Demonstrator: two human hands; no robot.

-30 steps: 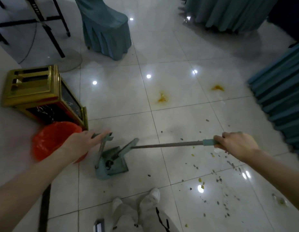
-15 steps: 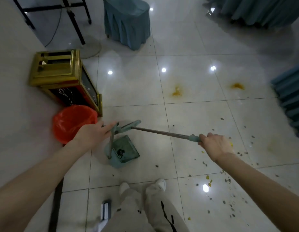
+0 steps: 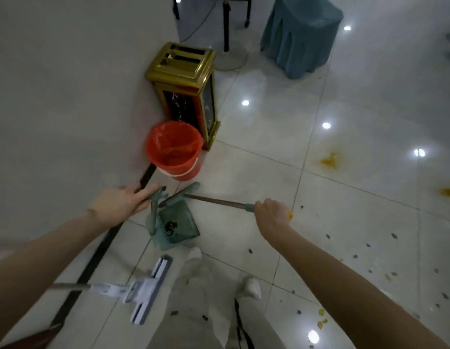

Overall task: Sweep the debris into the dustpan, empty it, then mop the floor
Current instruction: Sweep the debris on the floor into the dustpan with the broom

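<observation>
A green dustpan [image 3: 180,229] with a small dark clump of debris in it hangs just above the tiles, in front of the red bucket [image 3: 174,149]. My left hand [image 3: 120,204] grips the top of the dustpan's upright handle. My right hand [image 3: 271,214] is closed around the end of the broom stick [image 3: 215,200], whose green head rests over the dustpan's back. Several dark and yellow bits of debris [image 3: 327,236] lie scattered on the tiles to the right. A white flat mop [image 3: 146,288] lies on the floor by my feet.
A gold and black bin [image 3: 186,89] stands against the wall [image 3: 67,96] behind the bucket. A teal-covered chair [image 3: 299,36] and black stand legs are farther back. Orange stains [image 3: 331,159] mark the tiles on the right. A black baseboard strip runs along the wall.
The view has swung left toward the wall, and the dustpan and broom have come closer to the red bucket. The white mop has come into sight. Both hands keep their hold.
</observation>
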